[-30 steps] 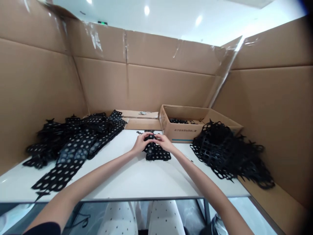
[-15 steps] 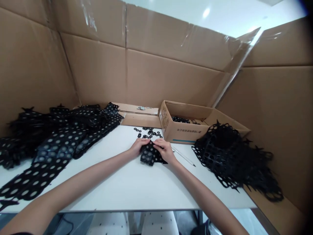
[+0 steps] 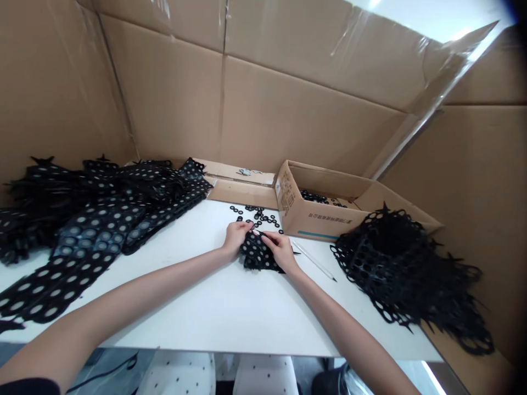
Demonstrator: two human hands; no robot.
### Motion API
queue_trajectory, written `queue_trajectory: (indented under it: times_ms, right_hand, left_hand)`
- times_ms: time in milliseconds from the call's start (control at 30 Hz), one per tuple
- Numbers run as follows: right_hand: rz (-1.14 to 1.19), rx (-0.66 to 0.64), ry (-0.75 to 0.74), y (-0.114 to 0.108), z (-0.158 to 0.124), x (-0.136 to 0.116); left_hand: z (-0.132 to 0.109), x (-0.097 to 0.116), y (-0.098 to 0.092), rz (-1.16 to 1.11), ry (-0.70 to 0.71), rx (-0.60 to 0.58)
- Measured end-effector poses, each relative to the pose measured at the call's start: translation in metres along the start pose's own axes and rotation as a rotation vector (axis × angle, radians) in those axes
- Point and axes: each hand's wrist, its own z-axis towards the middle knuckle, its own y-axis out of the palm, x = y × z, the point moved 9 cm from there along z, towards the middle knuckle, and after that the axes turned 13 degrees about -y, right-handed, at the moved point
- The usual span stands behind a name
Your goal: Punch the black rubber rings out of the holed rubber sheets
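Between my two hands, just above the white table, is a black sheet with rows of round holes or discs [image 3: 257,253]. My left hand [image 3: 236,238] pinches its upper left edge. From the other side my right hand [image 3: 281,250] grips the upper right part, thumb and fingers pressed together. The sheet hangs bunched toward me. Small black rings [image 3: 260,215] lie scattered on the table just beyond my fingertips. A thin white pen-like stick with a dark tip [image 3: 316,260] lies to the right of my right hand.
A large heap of black perforated sheets [image 3: 99,219] covers the left. On the right, an open cardboard box [image 3: 321,219] holds more black rings, beside a pile of black netlike sheets [image 3: 407,274]. Cardboard walls [image 3: 173,99] enclose the white table [image 3: 206,318].
The head view has tilted down and shifted slightly left. Both hands still hold the black sheet, which now hangs folded differently, and the left fingers have moved a little at its top edge.
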Motion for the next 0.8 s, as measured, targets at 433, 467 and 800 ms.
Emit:
queue_trajectory:
  times_ms: [433,467,800]
  right_hand:
    - [0.118,0.055,0.064,0.001,-0.004,0.005]
    - [0.125,0.059,0.058,0.001,-0.003,0.005]
    - [0.116,0.091,0.008,-0.003,-0.004,0.005]
  left_hand:
    - [0.046,0.022,-0.031,0.357,0.011,0.054]
    - [0.041,0.029,-0.031,0.393,0.054,0.076]
    - [-0.17,0.178,0.047,0.384,0.925,-0.225]
